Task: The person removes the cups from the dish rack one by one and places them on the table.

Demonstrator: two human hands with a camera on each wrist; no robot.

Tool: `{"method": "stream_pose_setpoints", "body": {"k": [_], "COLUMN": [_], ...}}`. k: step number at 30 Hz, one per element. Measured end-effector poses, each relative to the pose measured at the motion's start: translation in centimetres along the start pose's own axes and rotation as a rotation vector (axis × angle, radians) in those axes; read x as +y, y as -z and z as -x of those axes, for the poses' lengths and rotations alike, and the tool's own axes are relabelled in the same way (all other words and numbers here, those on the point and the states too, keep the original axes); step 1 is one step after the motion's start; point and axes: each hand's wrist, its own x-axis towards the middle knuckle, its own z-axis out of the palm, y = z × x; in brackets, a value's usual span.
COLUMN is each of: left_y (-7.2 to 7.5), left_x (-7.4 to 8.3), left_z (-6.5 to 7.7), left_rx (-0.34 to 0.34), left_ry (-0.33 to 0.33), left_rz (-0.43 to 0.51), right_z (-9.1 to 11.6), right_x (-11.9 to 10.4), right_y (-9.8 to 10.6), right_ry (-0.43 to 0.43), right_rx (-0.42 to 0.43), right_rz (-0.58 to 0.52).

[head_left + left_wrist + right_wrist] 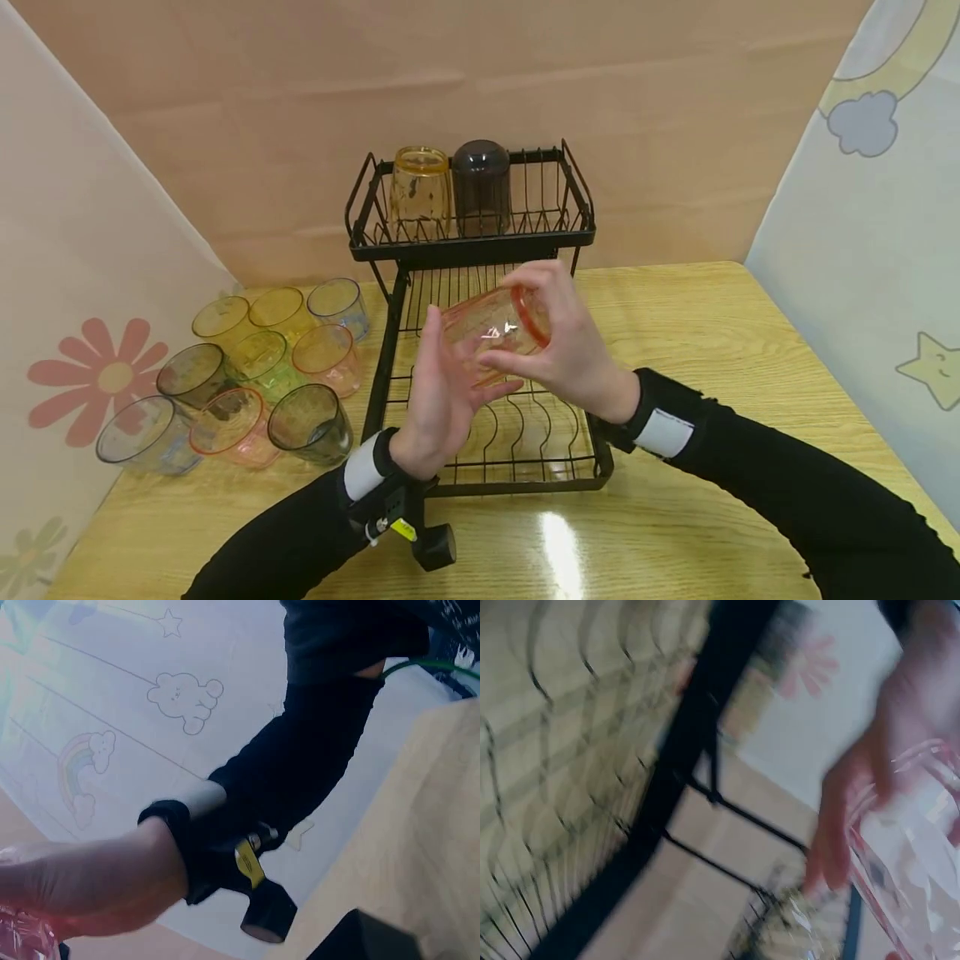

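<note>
A pink-orange clear glass [491, 329] is tilted on its side above the dish rack, its thick ringed end to the right. My right hand [558, 333] grips that end, with the thumb in front and the fingers over the top. At the other end, my left hand [442, 392] has its thumb straight up and its fingers stretched beneath and behind the glass. Pink clear glass [907, 855] also shows beside blurred fingers in the right wrist view. In the left wrist view, a hand [90, 885] meets the glass [26, 937] at the lower left corner.
The black two-tier dish rack [517, 487] stands on the wooden table [675, 333]. Its upper basket holds an amber glass [420, 192] and a dark grey glass [482, 187], both upside down. Several coloured glasses, including a green one [262, 362], stand upright at left.
</note>
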Motion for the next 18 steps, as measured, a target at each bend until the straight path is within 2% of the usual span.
{"method": "stream_pose_setpoints", "body": {"k": [4, 9, 13, 18], "left_y": [0.8, 2.9, 4.7, 6.9], "left_x": [-0.4, -0.3, 0.5, 2.2], "left_z": [0.5, 1.3, 2.1, 3.6], "left_rx": [0.03, 0.048, 0.045, 0.023], "left_ry": [0.043, 0.071, 0.032, -0.043], "left_rz": [-0.01, -0.129, -0.227, -0.354], "right_z": [1.3, 1.9, 1.7, 1.3], "right_x": [0.1, 0.2, 0.3, 0.8], "right_y": [-1.7, -2.0, -1.5, -0.7], "right_ry": [-0.02, -0.013, 0.056, 0.161], "right_rx": [-0.032, -0.145, -0.24, -0.344], "right_rz": [-0.012, -0.059, -0.107, -0.052]}}
